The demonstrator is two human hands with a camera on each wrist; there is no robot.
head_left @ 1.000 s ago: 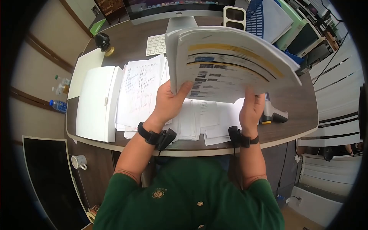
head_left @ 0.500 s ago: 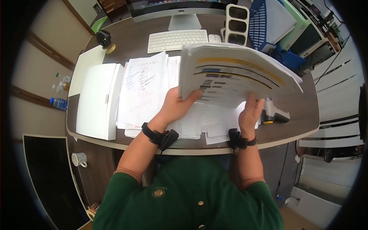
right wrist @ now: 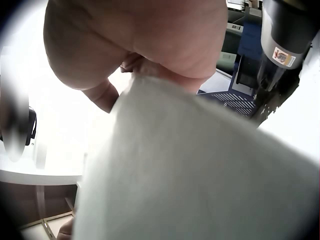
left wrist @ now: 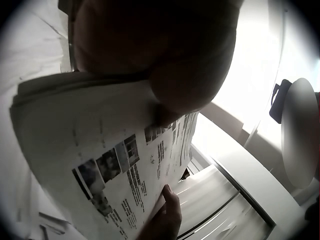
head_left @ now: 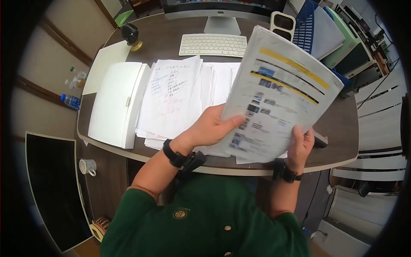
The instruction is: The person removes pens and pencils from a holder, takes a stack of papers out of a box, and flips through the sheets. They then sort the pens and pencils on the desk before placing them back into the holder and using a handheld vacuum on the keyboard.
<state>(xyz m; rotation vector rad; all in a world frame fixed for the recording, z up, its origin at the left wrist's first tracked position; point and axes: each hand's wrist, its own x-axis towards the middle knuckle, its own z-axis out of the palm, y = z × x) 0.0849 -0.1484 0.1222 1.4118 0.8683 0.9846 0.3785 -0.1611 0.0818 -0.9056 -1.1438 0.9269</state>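
Note:
A thick stack of printed sheets [head_left: 284,103] with yellow bands and small pictures is held tilted above the desk. My left hand [head_left: 209,127] grips its left edge, thumb across the front page and the other fingers hidden behind. At the lower right edge my right hand [head_left: 301,147] pinches the stack, its thumb on the printed side. In the left wrist view, the page edges [left wrist: 55,89] fan slightly near the left palm. The right wrist view shows the pale back [right wrist: 190,165] of the stack. Under it on the desk lie handwritten papers [head_left: 169,98], partly covered by the stack.
A white file box [head_left: 113,105] stands left of the papers. A white keyboard [head_left: 212,45] and a monitor stand [head_left: 222,25] are at the back. A blue file rack [head_left: 305,28] is at the back right. A grey-black handheld device [head_left: 321,140] lies mostly hidden right of the stack.
The stack has swung from nearly upright and curved to flatter and slanted, its printed face now more visible. Both hands moved right; the right thumb now lies on the front page.

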